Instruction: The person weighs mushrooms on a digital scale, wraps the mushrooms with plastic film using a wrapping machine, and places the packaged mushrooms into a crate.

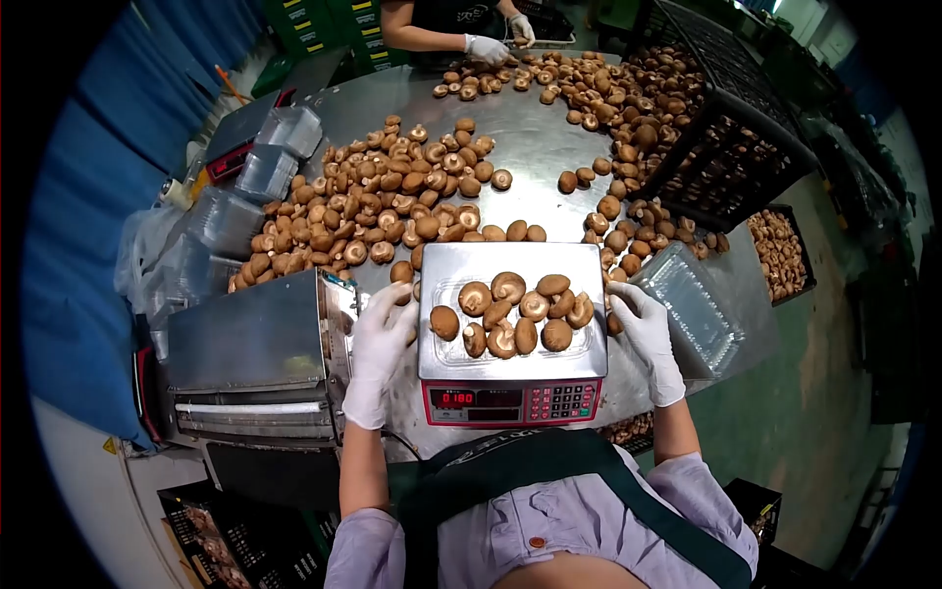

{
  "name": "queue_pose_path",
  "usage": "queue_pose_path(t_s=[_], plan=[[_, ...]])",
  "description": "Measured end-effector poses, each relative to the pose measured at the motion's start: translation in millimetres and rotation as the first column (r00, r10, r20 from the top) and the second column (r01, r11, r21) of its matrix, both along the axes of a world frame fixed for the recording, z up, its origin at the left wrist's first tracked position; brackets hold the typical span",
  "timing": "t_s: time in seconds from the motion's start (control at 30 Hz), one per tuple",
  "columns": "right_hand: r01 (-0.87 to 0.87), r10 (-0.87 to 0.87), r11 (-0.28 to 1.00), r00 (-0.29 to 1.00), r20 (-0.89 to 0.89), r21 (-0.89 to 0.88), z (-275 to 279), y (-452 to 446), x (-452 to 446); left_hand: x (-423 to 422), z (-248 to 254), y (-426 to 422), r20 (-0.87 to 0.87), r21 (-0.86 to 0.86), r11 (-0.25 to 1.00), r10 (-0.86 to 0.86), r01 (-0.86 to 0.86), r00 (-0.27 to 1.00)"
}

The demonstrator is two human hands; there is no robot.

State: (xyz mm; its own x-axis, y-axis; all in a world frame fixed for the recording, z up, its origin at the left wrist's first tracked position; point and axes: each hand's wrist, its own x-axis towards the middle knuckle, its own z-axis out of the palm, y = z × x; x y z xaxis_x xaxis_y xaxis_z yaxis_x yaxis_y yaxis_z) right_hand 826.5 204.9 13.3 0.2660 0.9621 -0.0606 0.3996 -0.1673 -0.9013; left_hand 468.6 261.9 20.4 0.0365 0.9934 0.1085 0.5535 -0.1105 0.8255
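Observation:
A digital scale (512, 398) with a red front stands before me, its display lit with what looks like 0180. On its steel plate (446, 257) lies a clear plastic tray (451, 363) holding several brown shiitake mushrooms (534, 306), some caps up, some stems up. Beside the plate's left edge is my gloved left hand (381, 339), fingers apart, close to a loose mushroom (401, 271). My gloved right hand (645, 334) is at the right edge, fingers parted and slightly bent. Near its fingertips sits another mushroom (614, 323); whether they touch is unclear.
A large mushroom pile (373, 196) covers the table's left side. More spill from a tipped black crate (731, 147). Clear trays are stacked at right (692, 309) and left (226, 221). A metal machine (250, 334) stands left. Across the table, a person's gloved hands (488, 49) handle mushrooms.

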Motion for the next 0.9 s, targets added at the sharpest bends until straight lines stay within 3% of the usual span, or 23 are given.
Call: queue_pose_path(t_s=[0.07, 0.1, 0.2, 0.23, 0.3, 0.43, 0.5, 0.53, 0.6, 0.8, 0.9], plan=[[-0.022, 0.022, 1.0, 1.0, 0.01, 0.0, -7, 6, -1, 17, -14, 12, -0.019, 0.023, 0.99, -0.136, 0.137, 0.99], [-0.024, 0.025, 0.999, 1.0, -0.009, 0.04, -14, 8, -2, 30, -6, 18, -0.202, -0.019, 0.978, -0.209, 0.21, 0.957], [-0.029, 0.029, 1.0, 1.0, 0.002, 0.003, -12, 11, -7, 65, -12, 29, -0.224, -0.016, 0.938, -0.34, 0.345, 0.913], [-0.016, 0.016, 1.0, 1.0, -0.007, -0.02, -10, 10, -9, 74, -14, 31, -0.224, -0.02, 0.937, -0.344, 0.349, 0.912], [-0.014, 0.015, 1.0, 1.0, 0.019, -0.016, -12, 8, -6, 86, -16, 40, -0.481, -0.017, 0.903, -0.383, 0.429, 0.788], [-0.003, 0.002, 1.0, 0.998, 0.07, 0.013, -21, 7, -1, 93, -11, 53, -0.503, 0.052, 0.866, -0.408, 0.497, 0.762], [0.002, -0.002, 1.0, 0.998, 0.063, 0.007, -20, 6, 0, 92, -6, 57, -0.257, -0.024, 0.833, -0.54, 0.553, 0.801], [0.003, -0.003, 1.0, 0.998, 0.057, 0.003, -19, 5, -1, 91, -8, 56, -0.258, -0.026, 0.832, -0.542, 0.555, 0.8], [0.004, -0.004, 1.0, 0.999, 0.054, 0.002, -19, 6, -2, 88, -17, 54, -0.166, 0.158, 0.774, -0.591, 0.613, 0.789], [-0.033, 0.027, 0.998, 0.995, 0.097, 0.055, -24, 6, -1, 73, -13, 50, 0.031, -0.016, 0.775, -0.631, 0.632, 0.775], [0.007, -0.004, 0.998, 0.999, 0.043, -0.057, -16, 8, -2, 70, -9, 53, -0.002, -0.013, 0.797, -0.604, 0.604, 0.797]])
